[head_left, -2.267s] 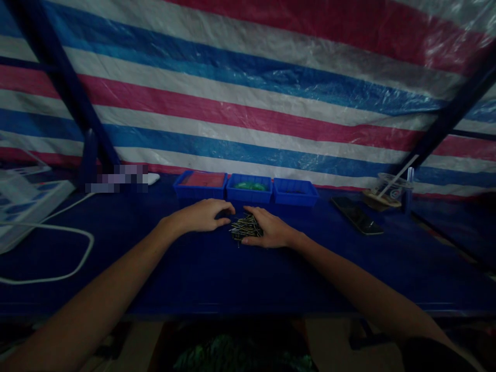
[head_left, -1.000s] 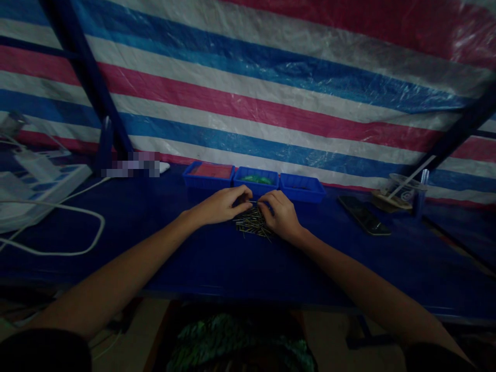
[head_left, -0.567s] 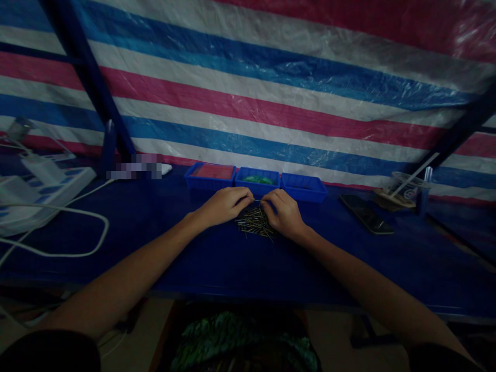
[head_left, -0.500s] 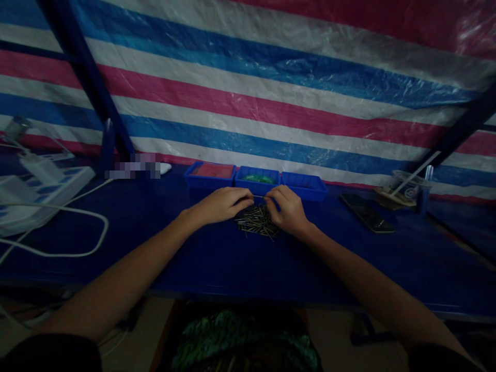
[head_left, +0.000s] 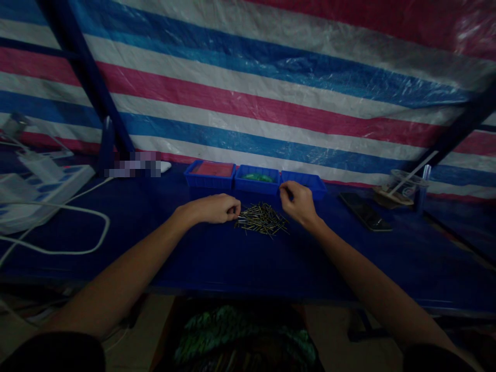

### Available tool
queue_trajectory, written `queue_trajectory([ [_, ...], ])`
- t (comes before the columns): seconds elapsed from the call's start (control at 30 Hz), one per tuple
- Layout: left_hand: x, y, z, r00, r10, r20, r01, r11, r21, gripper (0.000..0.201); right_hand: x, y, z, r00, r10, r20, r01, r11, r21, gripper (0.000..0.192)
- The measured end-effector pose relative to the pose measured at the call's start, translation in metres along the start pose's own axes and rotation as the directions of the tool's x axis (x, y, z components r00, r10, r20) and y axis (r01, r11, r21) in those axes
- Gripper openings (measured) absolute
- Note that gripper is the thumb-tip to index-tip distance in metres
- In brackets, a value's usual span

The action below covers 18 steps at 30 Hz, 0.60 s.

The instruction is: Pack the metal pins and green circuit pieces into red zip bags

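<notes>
Left hand (head_left: 223, 208) curled at the left edge of the thin rods (head_left: 261, 219), right hand (head_left: 298, 203) curled by the rightmost blue bin (head_left: 318, 192); whether either grasps anything cannot be determined.

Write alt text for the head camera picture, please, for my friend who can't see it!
A person's left hand and right hand flank a pile of thin metal-looking pieces on a blue table. Behind are three blue bins and a striped sheet; a dark phone lies to the right.
</notes>
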State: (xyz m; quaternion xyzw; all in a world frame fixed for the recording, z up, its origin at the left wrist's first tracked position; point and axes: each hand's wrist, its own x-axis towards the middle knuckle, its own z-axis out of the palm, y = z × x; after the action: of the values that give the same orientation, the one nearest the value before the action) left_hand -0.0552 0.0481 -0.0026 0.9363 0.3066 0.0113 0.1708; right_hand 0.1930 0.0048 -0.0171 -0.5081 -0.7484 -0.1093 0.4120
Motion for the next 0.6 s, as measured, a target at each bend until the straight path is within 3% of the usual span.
queue_trajectory([
  [0.1, 0.0, -0.005, -0.002, 1.0, -0.001, -0.03, 0.001, 1.0, 0.0, 0.014, -0.003, -0.017, 0.001, 0.996, -0.05, 0.072, 0.049, 0.999, 0.009, 0.018],
  [0.33, 0.001, -0.006, -0.007, 0.964, 0.058, -0.26, -0.059, 0.998, 0.006, 0.017, -0.01, -0.022, 0.003, 0.985, -0.145, 0.091, 0.139, 0.988, 0.063, 0.019],
  [0.6, 0.006, 0.01, 0.001, 0.95, 0.116, -0.289, -0.119, 0.993, 0.006, 0.023, -0.014, -0.036, 0.007, 0.936, -0.253, 0.246, 0.23, 0.966, 0.116, 0.019],
])
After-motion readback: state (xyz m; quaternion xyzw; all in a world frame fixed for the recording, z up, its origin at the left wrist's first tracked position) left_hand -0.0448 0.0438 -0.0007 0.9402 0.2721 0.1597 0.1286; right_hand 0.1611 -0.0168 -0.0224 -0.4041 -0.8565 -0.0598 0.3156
